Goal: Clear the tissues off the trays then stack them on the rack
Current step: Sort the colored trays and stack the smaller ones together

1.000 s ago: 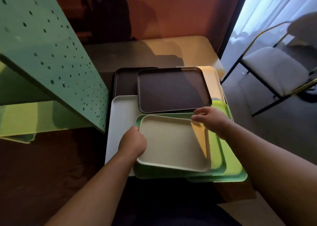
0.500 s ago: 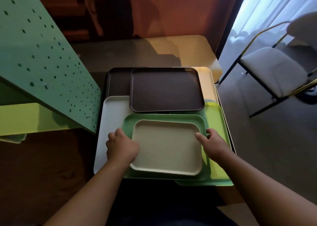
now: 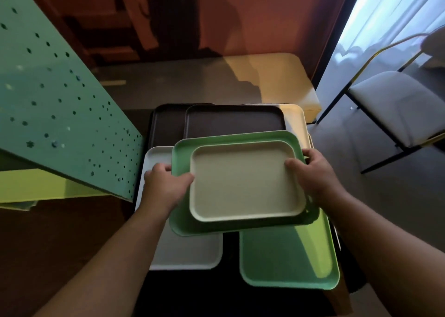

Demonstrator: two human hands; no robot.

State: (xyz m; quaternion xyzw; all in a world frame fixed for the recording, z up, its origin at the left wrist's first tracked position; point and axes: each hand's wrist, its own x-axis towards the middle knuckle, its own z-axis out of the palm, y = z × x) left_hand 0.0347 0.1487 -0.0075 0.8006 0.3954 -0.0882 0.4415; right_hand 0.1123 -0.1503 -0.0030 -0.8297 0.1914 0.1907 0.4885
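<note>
A cream tray lies nested inside a green tray. Both are held lifted above the other trays. My left hand grips their left edge and my right hand grips their right edge. Beneath them lie a white tray, a second green tray, two dark brown trays and a pale tray at the back right. No tissues are visible on any tray.
A green perforated rack panel slopes at the left, with a yellow-green shelf under it. A chair with a pale seat stands at the right by the bright window. A beige tabletop lies behind the trays.
Both hands have taken hold of the green tray with the cream tray in it and raised the pair off the pile, uncovering the green tray and white tray below.
</note>
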